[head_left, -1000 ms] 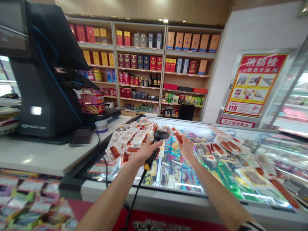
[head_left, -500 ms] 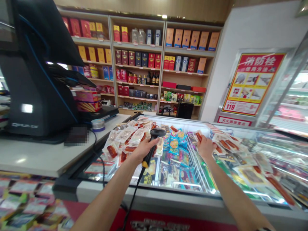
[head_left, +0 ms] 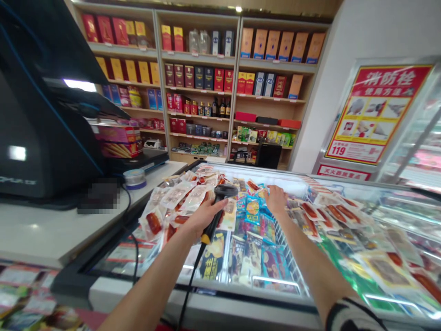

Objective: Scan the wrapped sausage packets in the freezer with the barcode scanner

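Note:
My left hand (head_left: pixel 208 215) is wrapped round the grip of a black handheld barcode scanner (head_left: pixel 216 209), its head pointing away from me and its cable hanging toward me. Several clear packs of sausage (head_left: pixel 181 193) lie in a heap just left of the scanner, on the freezer's glass top. My right hand (head_left: pixel 276 201) reaches over the freezer with its fingers stretched out, and I see nothing held in it. Close to its fingertips are a sausage pack (head_left: pixel 254 185) and blue snack packets (head_left: pixel 252 209). More sausage packs (head_left: pixel 344 214) lie to the right of that hand.
A chest freezer (head_left: pixel 262 305) spans the front, with a white wire divider (head_left: pixel 285 250) inside. On the left, a counter (head_left: pixel 41 234) carries a black checkout terminal (head_left: pixel 44 138) and a round tin (head_left: pixel 134 178). Shelves of boxed bottles (head_left: pixel 198 78) line the back wall.
My right hand has moved left, away from a sausage pack it was touching, toward the blue packets. The left hand still holds the scanner. The view has shifted slightly.

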Motion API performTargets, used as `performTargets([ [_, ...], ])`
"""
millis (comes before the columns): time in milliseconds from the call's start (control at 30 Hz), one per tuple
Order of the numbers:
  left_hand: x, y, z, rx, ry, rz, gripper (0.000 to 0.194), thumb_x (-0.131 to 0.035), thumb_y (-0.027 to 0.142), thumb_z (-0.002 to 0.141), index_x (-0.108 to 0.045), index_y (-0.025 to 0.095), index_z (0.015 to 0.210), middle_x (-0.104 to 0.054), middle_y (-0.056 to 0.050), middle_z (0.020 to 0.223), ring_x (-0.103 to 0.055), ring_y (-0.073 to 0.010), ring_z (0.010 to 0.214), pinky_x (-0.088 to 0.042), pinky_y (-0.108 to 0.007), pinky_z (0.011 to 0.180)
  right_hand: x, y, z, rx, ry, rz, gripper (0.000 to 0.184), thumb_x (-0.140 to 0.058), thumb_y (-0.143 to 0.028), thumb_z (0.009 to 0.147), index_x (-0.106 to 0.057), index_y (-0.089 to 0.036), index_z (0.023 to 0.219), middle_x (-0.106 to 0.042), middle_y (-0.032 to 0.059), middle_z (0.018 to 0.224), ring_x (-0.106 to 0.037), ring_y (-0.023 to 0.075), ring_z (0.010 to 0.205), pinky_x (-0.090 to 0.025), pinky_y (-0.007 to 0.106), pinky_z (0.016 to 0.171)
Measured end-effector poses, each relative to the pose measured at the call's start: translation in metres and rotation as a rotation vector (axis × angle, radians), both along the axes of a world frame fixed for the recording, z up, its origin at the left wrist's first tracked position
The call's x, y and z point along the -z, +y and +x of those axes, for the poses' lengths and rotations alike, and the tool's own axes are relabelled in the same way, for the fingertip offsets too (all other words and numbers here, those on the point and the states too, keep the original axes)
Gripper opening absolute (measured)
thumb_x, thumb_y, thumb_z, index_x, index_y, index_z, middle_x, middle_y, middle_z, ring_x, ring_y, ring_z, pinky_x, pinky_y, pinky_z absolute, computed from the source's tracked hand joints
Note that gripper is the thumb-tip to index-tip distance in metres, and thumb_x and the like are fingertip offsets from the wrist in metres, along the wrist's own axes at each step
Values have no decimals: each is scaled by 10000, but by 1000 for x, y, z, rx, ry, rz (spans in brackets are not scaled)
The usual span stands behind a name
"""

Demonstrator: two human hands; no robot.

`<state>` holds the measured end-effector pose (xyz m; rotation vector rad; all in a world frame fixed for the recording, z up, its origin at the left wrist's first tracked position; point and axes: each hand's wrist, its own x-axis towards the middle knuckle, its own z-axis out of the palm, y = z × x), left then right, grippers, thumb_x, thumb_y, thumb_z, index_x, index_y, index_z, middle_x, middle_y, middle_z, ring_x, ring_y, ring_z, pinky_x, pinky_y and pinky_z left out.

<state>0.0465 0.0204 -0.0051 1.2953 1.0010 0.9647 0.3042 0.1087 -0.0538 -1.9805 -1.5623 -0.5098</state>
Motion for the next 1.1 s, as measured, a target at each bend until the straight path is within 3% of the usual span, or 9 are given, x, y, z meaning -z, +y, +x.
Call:
performTargets([
  [233, 3, 13, -7, -14, 22, -27, 364, -535, 500, 666, -457, 146, 699, -492, 28, 553, -440, -60, 424, -351, -198, 413, 5, 76, -26, -12, 35, -234, 331, -354, -355, 824, -561, -170, 1005, -552, 122, 1025, -449, 246, 998, -307, 428, 814],
  [367, 10, 17, -9, -24, 12, -41, 356, -541, 491, 666, -448, 151, 714, -492, 29, 561, -441, -62, 430, -357, -200, 415, 9, 89, -22, -12, -2, -338, 296, -420, -337, 793, -614, -152, 919, -574, 137, 962, -470, 267, 975, -320, 454, 804],
  [500, 10, 13, -9, -6, 11, -21, 354, -526, 492, 676, -451, 146, 691, -485, 28, 542, -430, -58, 417, -348, -197, 409, 8, 64, 3, -114, -108, -347, 252, -492, -240, 737, -614, -231, 957, -534, 99, 1066, -446, 263, 1002, -321, 452, 814],
  [633, 6, 2, -8, 3, -16, -14, 360, -536, 497, 665, -463, 150, 727, -495, 30, 561, -436, -57, 420, -336, -189, 396, 8, 21, 31, -404, -278, -327, 272, -492, -166, 721, -633, -292, 916, -413, 32, 1244, -394, 236, 1082, -304, 397, 860],
  [700, 5, -5, -7, 13, -17, -9, 366, -547, 499, 656, -463, 151, 736, -501, 29, 568, -437, -57, 421, -336, -188, 391, 11, 3, 34, -472, -259, -307, 289, -441, -162, 758, -626, -275, 948, -418, 35, 1244, -403, 198, 1087, -307, 334, 874],
  [833, 0, -20, -3, 12, 0, -6, 372, -567, 495, 638, -461, 152, 733, -500, 29, 561, -443, -60, 417, -349, -194, 393, 17, -23, 15, -265, -79, -250, 338, -310, -217, 834, -560, -218, 1060, -547, 77, 1052, -489, 165, 979, -352, 276, 814],
  [933, -4, -30, 1, 16, 0, 10, 369, -574, 492, 634, -451, 157, 729, -496, 33, 558, -451, -65, 421, -358, -199, 399, 16, -35, -8, -141, -47, -337, 334, -364, -344, 817, -495, -267, 1115, -570, 61, 969, -507, 201, 941, -378, 295, 743],
  [1100, -6, -38, 3, 28, 2, 34, 368, -567, 501, 634, -449, 164, 723, -494, 35, 545, -454, -70, 419, -344, -197, 395, 13, -49, -31, -120, 23, -450, 396, -398, -287, 800, -383, -286, 1195, -555, 57, 976, -550, 174, 855, -384, 249, 658],
])
